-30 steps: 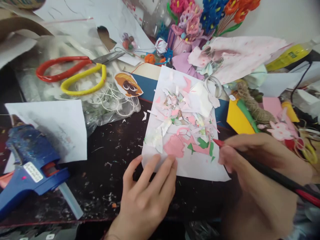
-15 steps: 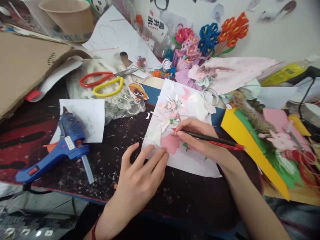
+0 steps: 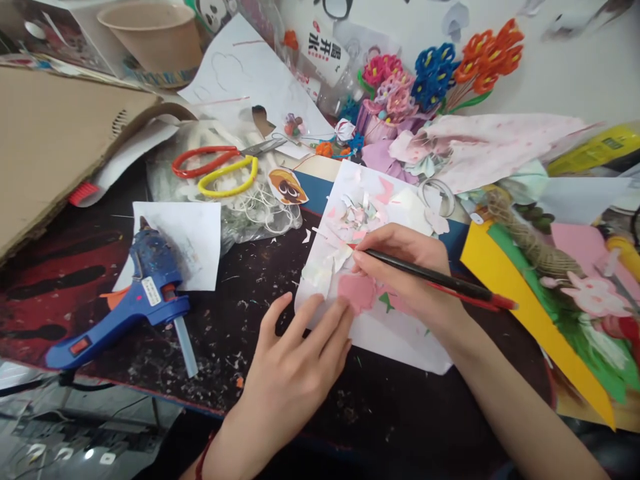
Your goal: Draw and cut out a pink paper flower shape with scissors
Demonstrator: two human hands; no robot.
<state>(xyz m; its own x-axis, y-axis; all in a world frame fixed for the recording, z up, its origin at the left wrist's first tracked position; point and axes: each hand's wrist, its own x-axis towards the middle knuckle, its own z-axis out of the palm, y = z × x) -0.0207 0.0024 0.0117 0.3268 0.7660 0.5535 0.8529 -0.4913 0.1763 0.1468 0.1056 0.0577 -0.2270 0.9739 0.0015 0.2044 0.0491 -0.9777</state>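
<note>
Pen — probably light, stiff, best held near its tip — is pinched there by the right hand above the sheet; the left hand spreads open at the sheet's near-left corner.

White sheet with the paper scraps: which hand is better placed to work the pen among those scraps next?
Likely the right hand: it holds the red-tipped pen, tip at the paper scraps. The left hand holds no tool and lies at the near edge of the white sheet.

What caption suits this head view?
Right hand holds a pen over paper scraps; left hand rests on the sheet.
</note>
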